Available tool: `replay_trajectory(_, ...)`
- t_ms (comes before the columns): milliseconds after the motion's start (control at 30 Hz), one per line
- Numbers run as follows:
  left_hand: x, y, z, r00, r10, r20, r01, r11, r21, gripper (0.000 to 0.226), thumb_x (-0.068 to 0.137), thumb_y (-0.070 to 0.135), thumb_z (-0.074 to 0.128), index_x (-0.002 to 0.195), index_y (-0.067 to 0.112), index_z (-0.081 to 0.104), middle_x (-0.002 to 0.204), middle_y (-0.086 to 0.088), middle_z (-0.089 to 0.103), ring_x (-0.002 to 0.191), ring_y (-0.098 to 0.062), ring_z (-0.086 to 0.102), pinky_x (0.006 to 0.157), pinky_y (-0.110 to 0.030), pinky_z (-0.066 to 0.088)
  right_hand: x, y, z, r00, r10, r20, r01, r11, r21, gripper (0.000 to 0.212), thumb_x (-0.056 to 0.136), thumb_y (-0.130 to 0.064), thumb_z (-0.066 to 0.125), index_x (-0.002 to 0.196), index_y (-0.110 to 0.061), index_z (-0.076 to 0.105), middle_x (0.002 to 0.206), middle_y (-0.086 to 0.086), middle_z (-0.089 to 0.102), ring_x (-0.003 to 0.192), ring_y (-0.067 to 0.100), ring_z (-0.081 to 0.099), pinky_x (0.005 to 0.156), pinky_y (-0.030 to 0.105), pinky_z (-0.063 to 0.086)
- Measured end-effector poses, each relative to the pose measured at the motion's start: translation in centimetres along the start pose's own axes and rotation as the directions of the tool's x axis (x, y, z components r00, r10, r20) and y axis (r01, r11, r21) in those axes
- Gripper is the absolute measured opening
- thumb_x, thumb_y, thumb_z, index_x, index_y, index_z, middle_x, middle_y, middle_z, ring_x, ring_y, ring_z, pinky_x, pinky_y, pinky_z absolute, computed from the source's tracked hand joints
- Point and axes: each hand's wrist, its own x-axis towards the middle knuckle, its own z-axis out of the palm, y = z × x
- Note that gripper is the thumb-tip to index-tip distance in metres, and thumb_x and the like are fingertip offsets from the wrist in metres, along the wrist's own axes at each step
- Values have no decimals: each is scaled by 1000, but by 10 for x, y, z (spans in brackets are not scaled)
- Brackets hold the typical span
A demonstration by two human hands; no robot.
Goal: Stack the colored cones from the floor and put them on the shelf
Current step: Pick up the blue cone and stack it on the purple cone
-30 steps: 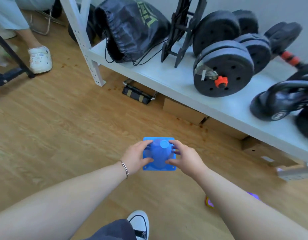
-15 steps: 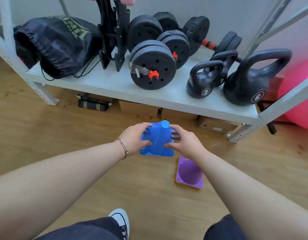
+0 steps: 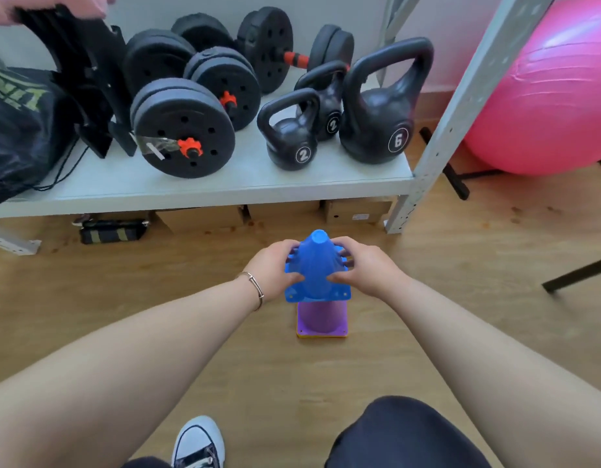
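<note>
- Compared with half a second ago, the blue cone (image 3: 315, 265) is now directly over the purple cone (image 3: 321, 317); before, the purple one stood apart, to the lower right of the hands.
- The view has also shifted: the purple cone is now in the middle of the picture, and the pink ball (image 3: 542, 92) on the right shows much more.
- The left hand (image 3: 275, 269) grips the blue cone on its left side, the fingers bent around the body and the thumb in front.
- The right hand (image 3: 361, 269) grips the same cone on its right side in the same manner, fingers closed around it.
- The blue cone stands upright, its long axis vertical; the narrow flat tip points up and a little away from the person, toward the shelf (image 3: 224, 184), and the square base faces down.
- The base of the blue cone hides the upper part of the purple cone, so I cannot tell whether the two already touch.
- The purple cone stands upright on the wooden floor (image 3: 123, 282), tip up under the blue one, and a thin yellow edge (image 3: 321, 336) shows under its base.
- Both cones are in front of the shelf, near its right post (image 3: 427, 163), and not on it.
- On the shelf are black kettlebells (image 3: 377, 123), weight plates (image 3: 182, 130) and a dark bag (image 3: 18, 130).
- A bracelet (image 3: 257, 288) is on the left wrist.
</note>
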Motion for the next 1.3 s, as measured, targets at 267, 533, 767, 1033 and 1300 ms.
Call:
replay_trajectory(267, 6, -10, 57, 995, -52, 87, 55, 998, -40, 64, 75, 16, 74, 133, 26, 48, 130, 4, 58, 112, -14, 58, 97, -34, 49, -3, 53, 36, 997, 78, 3, -78, 997, 7, 70, 74, -35, 79, 136, -35, 44, 127, -1, 61, 112, 18, 61, 93, 39, 52)
replay_trajectory(533, 10, -52, 111, 992, -98, 79, 107, 986, -125, 59, 74, 14, 73, 128, 25, 52, 126, 7, 59, 109, -11, 60, 92, -28, 49, 19, 95, 85, 996, 79, 32, -79, 997, -11, 74, 76, -32, 80, 140, -29, 44, 130, 3, 61, 117, 21, 59, 99, 40, 48)
replay_trajectory(767, 7, -75, 141, 986, -142, 84, 155, 971, -182, 58, 75, 11, 73, 127, 26, 52, 127, 7, 59, 113, -12, 59, 95, -30, 48, 25, 116, 110, 996, 82, 41, -81, 997, -16, 74, 74, -34, 80, 139, -30, 44, 128, 1, 63, 118, 18, 59, 98, 38, 49)
replay_trajectory(1033, 14, -85, 146, 987, -148, 62, 157, 972, -176, 57, 76, 10, 72, 127, 25, 51, 126, 6, 58, 114, -12, 58, 96, -32, 48, 35, 121, 121, 999, 53, 3, -53, 999, -4, 72, 73, -31, 81, 137, -28, 47, 126, 1, 64, 114, 17, 61, 97, 37, 49)
replay_trajectory(1300, 14, -96, 147, 987, -137, 85, 151, 973, -176, 61, 78, 10, 71, 132, 24, 48, 130, 4, 57, 116, -12, 56, 99, -31, 45, 37, 125, 124, 999, 33, -6, -33, 999, 18, 69, 71, -31, 83, 132, -29, 51, 123, 0, 65, 107, 16, 64, 90, 31, 50)
